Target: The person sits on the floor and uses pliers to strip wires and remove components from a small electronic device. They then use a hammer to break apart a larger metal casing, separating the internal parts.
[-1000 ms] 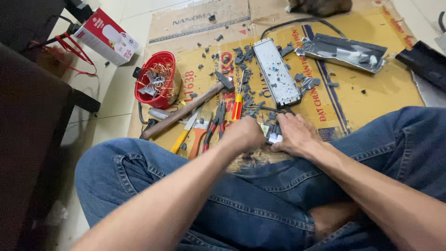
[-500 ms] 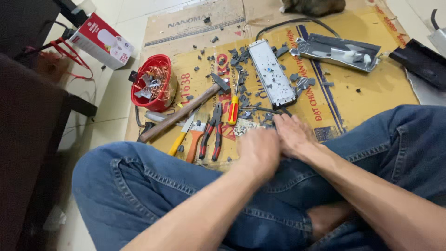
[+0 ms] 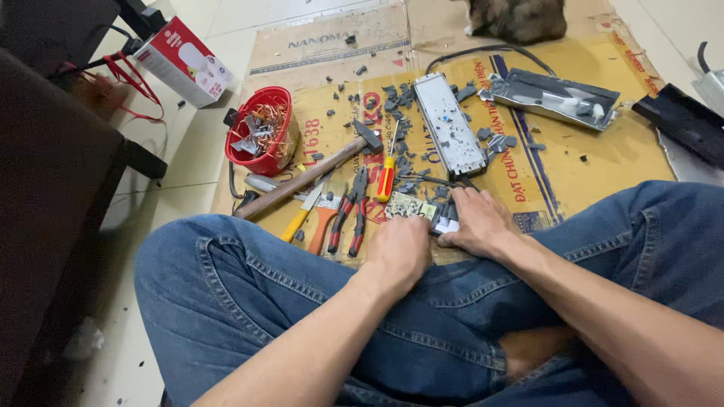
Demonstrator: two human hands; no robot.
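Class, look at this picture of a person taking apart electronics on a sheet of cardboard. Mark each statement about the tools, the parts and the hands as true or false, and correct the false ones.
1. The hammer lies on the cardboard with its wooden handle pointing toward the red bowl's side. True.
2. The red bowl is empty. False: it holds bits of wire and scrap.
3. Both the left hand and the right hand rest at a small circuit board. True.
4. The left hand is gripping the pliers. False: the pliers lie untouched beside it.
5. The long grey casing stands upright. False: it lies flat.
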